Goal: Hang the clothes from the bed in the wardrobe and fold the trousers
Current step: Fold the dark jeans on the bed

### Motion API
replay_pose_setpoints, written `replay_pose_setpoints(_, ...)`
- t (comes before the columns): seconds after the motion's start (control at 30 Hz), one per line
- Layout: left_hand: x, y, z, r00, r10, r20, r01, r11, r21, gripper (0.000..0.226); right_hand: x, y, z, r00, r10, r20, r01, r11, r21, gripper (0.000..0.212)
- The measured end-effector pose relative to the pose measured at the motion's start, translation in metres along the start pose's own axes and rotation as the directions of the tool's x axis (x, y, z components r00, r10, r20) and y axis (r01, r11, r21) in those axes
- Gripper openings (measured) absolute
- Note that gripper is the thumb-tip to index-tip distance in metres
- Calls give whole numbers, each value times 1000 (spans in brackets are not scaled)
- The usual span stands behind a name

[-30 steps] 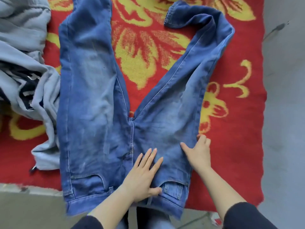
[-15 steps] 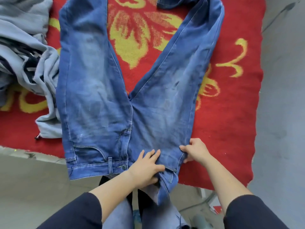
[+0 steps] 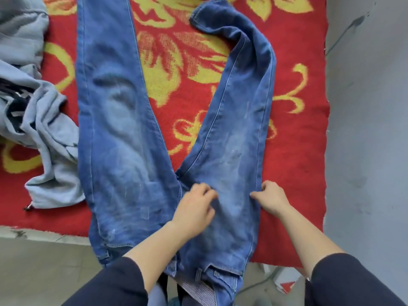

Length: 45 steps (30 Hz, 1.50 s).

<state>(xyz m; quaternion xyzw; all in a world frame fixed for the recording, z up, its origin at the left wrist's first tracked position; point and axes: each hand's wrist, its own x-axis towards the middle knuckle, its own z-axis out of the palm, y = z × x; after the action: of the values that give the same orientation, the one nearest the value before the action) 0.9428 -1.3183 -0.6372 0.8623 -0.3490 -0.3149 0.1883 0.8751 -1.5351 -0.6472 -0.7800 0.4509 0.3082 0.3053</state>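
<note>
A pair of faded blue jeans (image 3: 123, 138) lies front up on the bed, legs spread in a V pointing away from me. Its waistband (image 3: 212, 274) hangs over the bed's near edge. The far end of the right leg (image 3: 223, 23) is bent over to the left. My left hand (image 3: 194, 206) sits just below the crotch with curled fingers pinching the denim. My right hand (image 3: 269, 197) grips the outer seam of the right leg at thigh height.
A red blanket with yellow flowers (image 3: 295, 151) covers the bed. A crumpled grey-blue sweatshirt (image 3: 44, 129) lies at the left, touching the jeans' left leg. Grey floor (image 3: 366, 151) runs along the right side. A red and white item (image 3: 287, 283) lies on the floor below.
The jeans have slid toward me, so the waistband now hangs off the bed edge. Both hands moved from the waistband up to the thigh area and curled onto the denim.
</note>
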Motion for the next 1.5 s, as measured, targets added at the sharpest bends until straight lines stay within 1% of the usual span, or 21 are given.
replay_pose_setpoints(0.07,25,-6,-17,953,-146,-266,154,988,10,49,22,-21,-15,995,-24,-99,33,995,94,19)
replay_pose_setpoints(0.13,50,-15,-33,887,-324,-328,325,944,-52,62,44,-45,-30,984,-15,-175,60,964,258,22)
replay_pose_setpoints(0.23,84,-33,-49,902,-405,-149,387,912,-137,66,75,-85,-53,973,41,-229,96,825,557,26)
replay_pose_setpoints(0.3,98,-43,-54,928,-371,-33,345,889,-300,53,95,-103,-69,965,48,-258,147,716,683,17)
replay_pose_setpoints(0.33,103,-47,-56,924,-381,-40,345,874,-342,47,104,-107,-79,947,86,-310,174,672,719,15)
replay_pose_setpoints(0.4,114,-49,-60,895,-433,-105,383,868,-315,45,121,-102,-98,877,237,-417,156,680,716,15)
replay_pose_setpoints(0.43,119,-48,-61,886,-442,-138,398,879,-263,50,127,-95,-106,855,277,-437,92,750,655,14)
replay_pose_setpoints(0.5,134,-46,-62,894,-407,-185,378,909,-175,69,136,-85,-115,891,236,-388,-31,884,466,8)
replay_pose_setpoints(0.53,144,-44,-65,907,-368,-202,336,925,-177,77,143,-86,-118,919,190,-345,-24,901,433,9)
replay_pose_setpoints(0.6,170,-42,-74,951,-266,-157,242,958,-155,83,159,-102,-130,937,112,-331,68,871,487,21)
replay_pose_setpoints(0.7,208,-48,-79,989,-150,-8,150,987,56,82,186,-140,-156,926,50,-374,194,787,586,35)
replay_pose_setpoints(0.8,224,-55,-79,993,-117,23,110,973,204,85,200,-174,-177,928,-21,-371,268,730,629,20)
replay_pose_setpoints(0.97,223,-63,-92,992,-100,79,98,995,32,75,194,-234,-189,891,-282,-356,450,650,612,16)
replay_pose_setpoints(1.1,231,-67,-128,975,-203,92,223,911,-348,42,171,-270,-161,900,-426,-91,375,652,658,12)
replay_pose_setpoints(1.2,221,-65,-141,930,-297,-216,178,878,-444,11,159,-287,-148,931,-364,14,291,767,572,7)
replay_pose_setpoints(1.23,212,-59,-138,895,-326,-303,160,871,-465,10,155,-290,-147,943,-330,38,251,783,569,11)
replay_pose_setpoints(1.27,202,-51,-130,887,-341,-312,149,850,-506,18,152,-292,-148,950,-306,64,212,781,588,14)
replay_pose_setpoints(1.33,181,-26,-108,948,-312,-67,204,752,-627,39,142,-295,-148,949,-292,121,142,736,662,19)
replay_pose_setpoints(1.4,166,1,-86,939,-234,252,343,676,-652,56,131,-294,-145,933,-316,170,88,662,745,23)
replay_pose_setpoints(1.43,162,11,-75,909,-241,340,412,638,-651,62,125,-294,-143,925,-333,186,71,630,774,25)
replay_pose_setpoints(1.5,159,21,-59,876,-328,354,481,536,-693,55,112,-294,-136,916,-359,179,62,567,821,26)
